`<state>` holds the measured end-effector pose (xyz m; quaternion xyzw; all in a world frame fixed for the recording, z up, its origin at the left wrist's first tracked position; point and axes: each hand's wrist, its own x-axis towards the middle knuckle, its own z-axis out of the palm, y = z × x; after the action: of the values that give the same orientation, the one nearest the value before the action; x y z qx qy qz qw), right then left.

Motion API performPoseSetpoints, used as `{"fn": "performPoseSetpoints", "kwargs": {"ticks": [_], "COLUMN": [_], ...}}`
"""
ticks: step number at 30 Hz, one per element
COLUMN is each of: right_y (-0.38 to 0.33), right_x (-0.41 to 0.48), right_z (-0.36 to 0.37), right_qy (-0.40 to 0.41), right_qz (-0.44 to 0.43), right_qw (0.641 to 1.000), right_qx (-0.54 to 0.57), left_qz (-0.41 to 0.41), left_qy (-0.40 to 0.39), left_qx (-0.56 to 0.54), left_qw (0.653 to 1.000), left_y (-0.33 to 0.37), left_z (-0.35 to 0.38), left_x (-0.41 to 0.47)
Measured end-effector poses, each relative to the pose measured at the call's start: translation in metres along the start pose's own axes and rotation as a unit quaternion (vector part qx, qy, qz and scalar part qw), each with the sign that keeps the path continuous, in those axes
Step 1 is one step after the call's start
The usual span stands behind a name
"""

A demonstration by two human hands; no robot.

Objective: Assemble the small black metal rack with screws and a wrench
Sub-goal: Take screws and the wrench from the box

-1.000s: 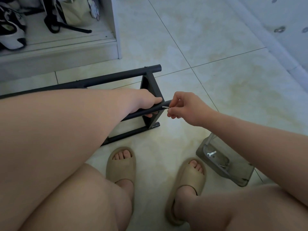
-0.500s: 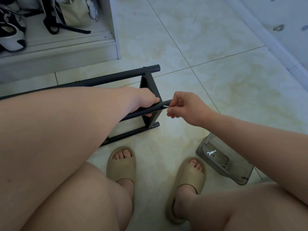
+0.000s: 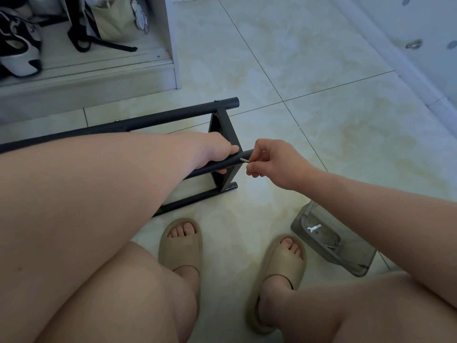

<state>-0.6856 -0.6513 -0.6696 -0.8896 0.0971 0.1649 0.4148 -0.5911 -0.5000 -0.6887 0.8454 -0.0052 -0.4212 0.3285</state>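
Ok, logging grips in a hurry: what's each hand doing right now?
Left hand: closed around the rack's black crossbar.
Right hand: pinching a small silver screw at the crossbar's end.

A home entryway: a low white shoe cabinet holds a black-and-white sneaker and a canvas tote bag; glossy cream floor tiles spread before the cabinet, under beige slide slippers.

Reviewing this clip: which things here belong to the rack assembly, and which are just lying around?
Job in hand:
rack, gripped by left hand
screw, pinched by right hand
wrench in clear box

Lying about:
sneaker
canvas bag, on shelf
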Motion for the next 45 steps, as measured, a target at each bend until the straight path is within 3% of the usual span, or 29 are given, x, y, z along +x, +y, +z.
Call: {"fn": "performPoseSetpoints", "kwargs": {"ticks": [19,26,33,38,45], "right_y": [-0.003,0.002,-0.003,-0.003,-0.004], "right_x": [0.008,0.011,0.014,0.013,0.012], "right_z": [0.018,0.02,0.024,0.026,0.02], "right_qy": [0.042,0.037,0.067,0.048,0.027], "right_qz": [-0.005,-0.067,-0.018,-0.035,-0.013], "right_qw": [0.995,0.98,0.992,0.986,0.993], "right_qx": [-0.085,-0.181,-0.104,-0.159,-0.116], "left_qz": [0.01,-0.008,-0.012,-0.017,-0.019], "left_qy": [-0.013,-0.001,0.001,-0.009,-0.01], "left_qx": [-0.04,-0.028,-0.062,-0.072,-0.076], "left_qw": [0.999,1.0,0.998,0.997,0.997], "left_y": [-0.005,-0.004,0.0,-0.001,0.0], "left_z": [0.002,-0.001,-0.001,0.0,0.0], "left_x": [0.007,-0.001,-0.002,-0.004,-0.005]}}
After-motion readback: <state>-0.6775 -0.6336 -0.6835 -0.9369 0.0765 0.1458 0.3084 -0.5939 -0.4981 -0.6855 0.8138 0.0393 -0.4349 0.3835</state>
